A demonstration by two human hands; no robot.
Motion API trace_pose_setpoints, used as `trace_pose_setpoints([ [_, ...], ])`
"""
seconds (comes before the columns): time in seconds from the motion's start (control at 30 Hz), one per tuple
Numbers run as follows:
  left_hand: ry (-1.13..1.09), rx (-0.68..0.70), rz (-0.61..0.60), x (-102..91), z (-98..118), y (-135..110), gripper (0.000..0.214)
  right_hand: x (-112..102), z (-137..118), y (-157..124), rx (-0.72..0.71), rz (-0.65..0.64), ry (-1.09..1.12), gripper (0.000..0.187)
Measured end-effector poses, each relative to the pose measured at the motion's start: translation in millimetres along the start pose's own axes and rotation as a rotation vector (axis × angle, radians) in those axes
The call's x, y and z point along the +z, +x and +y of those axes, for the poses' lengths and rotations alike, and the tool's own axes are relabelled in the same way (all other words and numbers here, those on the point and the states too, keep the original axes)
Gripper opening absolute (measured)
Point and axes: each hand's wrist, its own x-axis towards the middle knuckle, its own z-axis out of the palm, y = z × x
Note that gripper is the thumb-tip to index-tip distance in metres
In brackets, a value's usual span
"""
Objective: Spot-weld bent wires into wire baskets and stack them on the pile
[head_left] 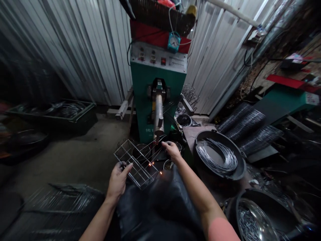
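My left hand (119, 179) grips the near left edge of a wire rack (136, 164), a grid of thin metal rods held at a tilt. The far right part of the rack reaches the electrode tip (157, 138) of a green spot welder (140, 73). Close to that tip, the fingers of my right hand (172, 150) are pinched on a thin curved wire (160, 139). Orange sparks (151, 164) fly below the electrode, between my hands. A dark apron (160, 204) covers my lap.
To the right, a black pan (242, 172) holds a coil of bent wires (220, 157). Nearer is a metal bowl (262, 217) with short wire pieces. Stacked wire grids (247, 124) lie behind the pan. At the left stands a green bin (82, 117) with metal parts.
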Motion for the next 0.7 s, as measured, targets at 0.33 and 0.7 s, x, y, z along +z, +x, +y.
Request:
trace_pose_setpoints([
  [0.33,0.113,0.159,-0.154,-74.2,-13,-53,0.031,-116,75,-137,0.257,-0.355,-0.535,0.028],
  [0.7,-0.647,-0.504,0.149,-97.4,-32,-95,0.016,-61,81,-182,0.16,-0.562,-0.142,0.044],
])
